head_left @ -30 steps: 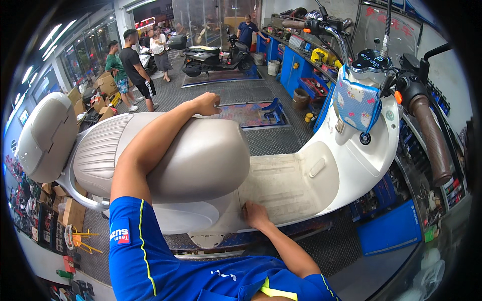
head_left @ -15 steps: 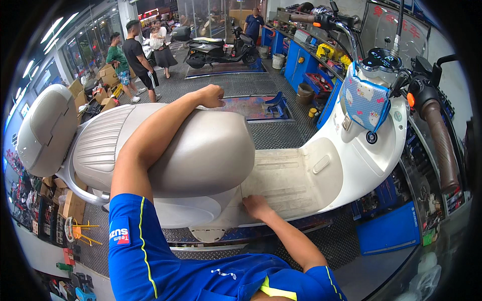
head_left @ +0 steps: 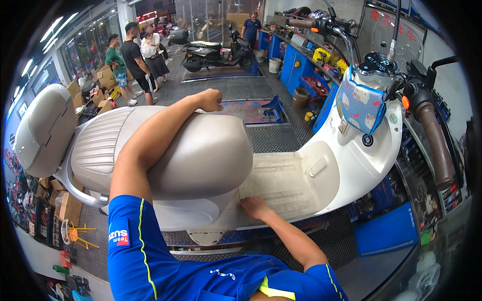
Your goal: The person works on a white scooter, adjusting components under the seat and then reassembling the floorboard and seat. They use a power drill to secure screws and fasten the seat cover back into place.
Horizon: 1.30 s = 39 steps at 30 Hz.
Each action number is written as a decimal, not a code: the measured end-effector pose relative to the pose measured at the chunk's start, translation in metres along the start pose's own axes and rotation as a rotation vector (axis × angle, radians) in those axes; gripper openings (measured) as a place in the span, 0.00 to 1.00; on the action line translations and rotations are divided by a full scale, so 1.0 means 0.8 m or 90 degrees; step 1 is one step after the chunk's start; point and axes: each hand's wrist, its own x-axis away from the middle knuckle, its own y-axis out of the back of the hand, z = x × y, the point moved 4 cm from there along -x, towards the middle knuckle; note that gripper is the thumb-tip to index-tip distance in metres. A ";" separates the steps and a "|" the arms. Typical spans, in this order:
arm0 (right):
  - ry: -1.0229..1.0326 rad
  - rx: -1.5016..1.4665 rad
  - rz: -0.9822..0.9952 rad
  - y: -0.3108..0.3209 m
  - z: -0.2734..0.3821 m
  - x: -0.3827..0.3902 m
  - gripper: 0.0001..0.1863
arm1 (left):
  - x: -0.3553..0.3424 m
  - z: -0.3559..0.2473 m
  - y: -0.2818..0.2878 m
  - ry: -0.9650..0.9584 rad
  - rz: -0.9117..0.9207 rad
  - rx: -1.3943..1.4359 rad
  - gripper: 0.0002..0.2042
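In front of me stands a white scooter with a smooth beige seat. My left forearm lies across the seat, and my left hand is over its far edge, fingers curled in with nothing visible in them. Low at the near side, my right hand is closed against the body panel where the beige footboard begins below the seat. Its fingertips are hidden, so what they hold, if anything, does not show.
A beige top box sits behind the seat. Brown-gripped handlebars and a blue patterned pouch are at the right. Another scooter, several people and a blue workbench stand farther back. Cardboard boxes lie at the left.
Both hands keep their places on the scooter. My view has shifted slightly, so the scooter's front sits a little farther left. In the background, people have moved a little.
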 end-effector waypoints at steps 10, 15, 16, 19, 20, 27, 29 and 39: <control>0.010 0.004 -0.008 -0.007 -0.008 0.001 0.08 | -0.005 -0.001 -0.004 -0.009 0.029 -0.036 0.23; -0.059 -0.081 0.003 0.017 0.006 0.010 0.08 | -0.002 0.001 -0.004 0.015 0.039 -0.030 0.23; -0.090 -0.098 -0.007 0.015 0.002 0.013 0.08 | -0.004 -0.002 -0.003 0.017 0.037 -0.025 0.23; -0.159 -0.181 -0.118 0.015 -0.002 0.022 0.08 | -0.006 -0.001 -0.003 0.018 0.032 -0.021 0.23; -0.178 -0.213 -0.169 0.016 -0.004 0.025 0.09 | -0.007 0.003 -0.002 0.017 0.030 -0.021 0.23; -0.233 -0.754 0.073 -0.003 0.025 0.068 0.14 | -0.023 0.024 -0.023 -0.039 0.067 -0.052 0.20; -0.264 -0.767 0.049 -0.003 0.018 0.078 0.14 | -0.017 0.022 -0.023 -0.057 0.009 -0.036 0.21; -0.336 -0.606 -0.209 0.013 -0.002 0.070 0.13 | -0.011 0.028 -0.014 -0.051 -0.003 -0.051 0.20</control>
